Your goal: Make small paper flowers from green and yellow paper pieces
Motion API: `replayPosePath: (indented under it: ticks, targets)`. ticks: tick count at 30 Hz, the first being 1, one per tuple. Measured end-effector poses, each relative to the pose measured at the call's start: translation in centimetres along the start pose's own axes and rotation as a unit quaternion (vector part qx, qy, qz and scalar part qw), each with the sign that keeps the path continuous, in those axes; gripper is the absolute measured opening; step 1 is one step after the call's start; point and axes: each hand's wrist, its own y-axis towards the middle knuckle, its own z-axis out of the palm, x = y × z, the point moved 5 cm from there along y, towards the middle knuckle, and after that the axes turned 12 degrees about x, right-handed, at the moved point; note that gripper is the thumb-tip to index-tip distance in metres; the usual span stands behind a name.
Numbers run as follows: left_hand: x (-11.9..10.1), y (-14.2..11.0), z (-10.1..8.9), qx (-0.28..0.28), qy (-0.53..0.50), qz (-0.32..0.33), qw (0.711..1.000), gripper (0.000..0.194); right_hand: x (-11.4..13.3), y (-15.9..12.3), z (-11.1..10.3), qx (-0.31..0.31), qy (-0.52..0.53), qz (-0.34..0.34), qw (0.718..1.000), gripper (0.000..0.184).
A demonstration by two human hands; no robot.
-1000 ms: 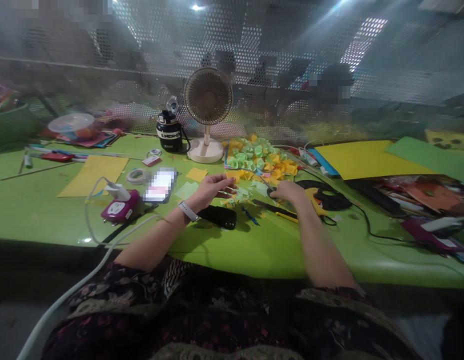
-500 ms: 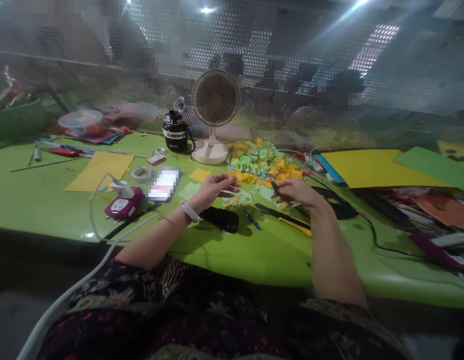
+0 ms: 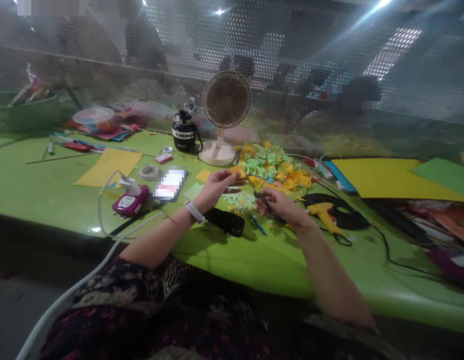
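A small orange piece of paper (image 3: 238, 171) is pinched between the thumb and fingers of my left hand (image 3: 219, 188). Dark-handled scissors (image 3: 262, 201) are in my right hand (image 3: 280, 205), blades pointing up-left at the paper's right edge. Whether the blades touch the paper, I cannot tell. Below the hands lie pale green paper scraps (image 3: 241, 200) and a black phone-like object (image 3: 226, 221). Just behind them is a heap of folded green and orange paper pieces (image 3: 271, 162).
A white fan (image 3: 218, 152) and a black bottle (image 3: 184, 135) stand at the back. Left are a lit phone (image 3: 170, 184), a purple power socket (image 3: 130, 201) with cables, and yellow paper (image 3: 109, 167). Right lie a yellow glue gun (image 3: 325, 216) and large yellow sheets (image 3: 385, 177).
My right hand has moved left toward the left hand, bringing the scissors up to the orange paper. The glue gun has come into sight from behind the right arm. The view has shifted slightly.
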Motion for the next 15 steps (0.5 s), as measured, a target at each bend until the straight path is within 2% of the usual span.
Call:
replayPosePath:
  ticks: [4, 8, 15]
  targets:
    - [0.01, 0.04, 0.08, 0.007, -0.003, 0.001, 1.0, 0.035, 0.07, -0.02, -0.16, -0.014, -0.01, 0.001, 1.0, 0.058]
    - [0.17, 0.08, 0.31, 0.026, -0.003, -0.001, 1.0, 0.038, 0.01, -0.02, -0.08, -0.003, -0.021, 0.006, 1.0, 0.054]
    - [0.48, 0.2, 0.29, 0.023, 0.002, -0.007, 1.0, 0.037, -0.29, 0.14, 0.01, -0.009, -0.009, -0.003, 1.0, 0.051]
